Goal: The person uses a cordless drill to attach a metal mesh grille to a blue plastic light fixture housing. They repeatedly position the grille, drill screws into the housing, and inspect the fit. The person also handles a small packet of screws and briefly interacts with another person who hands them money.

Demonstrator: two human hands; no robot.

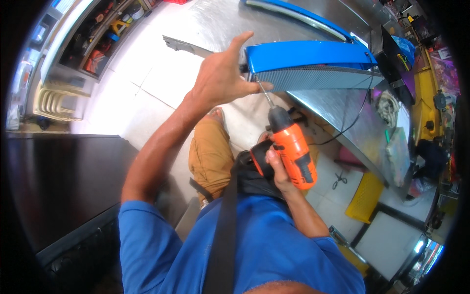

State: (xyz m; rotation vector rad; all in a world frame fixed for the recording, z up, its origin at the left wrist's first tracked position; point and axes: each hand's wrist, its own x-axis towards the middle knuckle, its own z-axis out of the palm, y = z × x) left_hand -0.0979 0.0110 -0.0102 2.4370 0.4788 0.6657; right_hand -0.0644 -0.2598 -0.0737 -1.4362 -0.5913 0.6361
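At upper centre, the left hand splays open at the end of a blue panel; right of centre, the right hand grips an orange drill, its bit pointing toward that end.

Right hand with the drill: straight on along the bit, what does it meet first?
Likely the left end of the blue casing, right by the tip of the drill bit. A left hand finger lies beside the bit too; depth there is unclear.

Pale floor tiles gleam; shelves stand left.
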